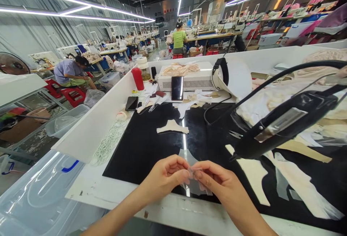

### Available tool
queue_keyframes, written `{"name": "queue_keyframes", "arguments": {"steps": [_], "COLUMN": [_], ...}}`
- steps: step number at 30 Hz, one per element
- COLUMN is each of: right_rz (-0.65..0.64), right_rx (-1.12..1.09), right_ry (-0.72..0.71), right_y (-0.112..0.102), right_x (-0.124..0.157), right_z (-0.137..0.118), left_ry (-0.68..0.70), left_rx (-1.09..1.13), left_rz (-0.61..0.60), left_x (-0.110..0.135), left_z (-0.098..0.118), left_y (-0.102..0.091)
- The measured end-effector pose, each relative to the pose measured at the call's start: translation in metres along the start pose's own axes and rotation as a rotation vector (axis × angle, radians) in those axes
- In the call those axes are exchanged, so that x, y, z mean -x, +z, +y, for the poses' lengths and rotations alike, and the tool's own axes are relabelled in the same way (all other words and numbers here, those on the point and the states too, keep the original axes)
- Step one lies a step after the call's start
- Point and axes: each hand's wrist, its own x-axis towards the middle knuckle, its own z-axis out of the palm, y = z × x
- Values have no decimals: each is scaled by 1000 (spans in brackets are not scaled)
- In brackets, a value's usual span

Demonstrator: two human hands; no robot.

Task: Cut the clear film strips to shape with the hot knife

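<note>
Near the front edge of the black mat (151, 149), my left hand (169, 176) and my right hand (214, 178) meet, fingertips pinched together. Between them they hold a small translucent film piece (192, 174); its exact shape is hidden by the fingers. Under and just beyond my hands lies a clear sheet piece (188, 156), flat on the mat. Farther back sits a cream fabric piece (172, 126) with a curved outline. To the right of my right hand are another cream cut piece (252, 178) and a pale fabric piece (300, 185).
A black handheld tool (282, 124) with a cable hangs over the mat's right side, near small scissors (235, 134). Pale green cord (110, 144) lies at left. A phone (177, 88) leans on a white box (197, 75); a red cup (138, 78) stands beside. Co-workers sit farther off.
</note>
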Motion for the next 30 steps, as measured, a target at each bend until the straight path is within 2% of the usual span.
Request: {"name": "queue_keyframes", "arguments": {"steps": [3, 6, 9, 14, 18, 23, 30], "right_rz": [-23, 56, 127, 139, 154, 165, 188], "right_rx": [6, 19, 184, 387, 505, 759, 1119], "right_ry": [-39, -86, -108, -234, -363, -427, -605], "right_y": [-2, -4, -8, -13, -14, -12, -12], "right_x": [-6, -6, -6, -17, -28, -35, -36], "right_z": [8, 16, 20, 19, 26, 40, 50], "left_ry": [-57, -79, -78, -64, -15, 137, 170], "left_rx": [5, -8, -37, -120, -361, -790, -947], "left_rz": [24, 100, 139, 160, 190, 245, 244], "left_x": [-2, -6, -12, -25, -33, -39, -40], "left_z": [-1, -2, -4, -6, -6, -12, -24], "left_y": [2, 1, -2, -6, -9, -13, -15]}}
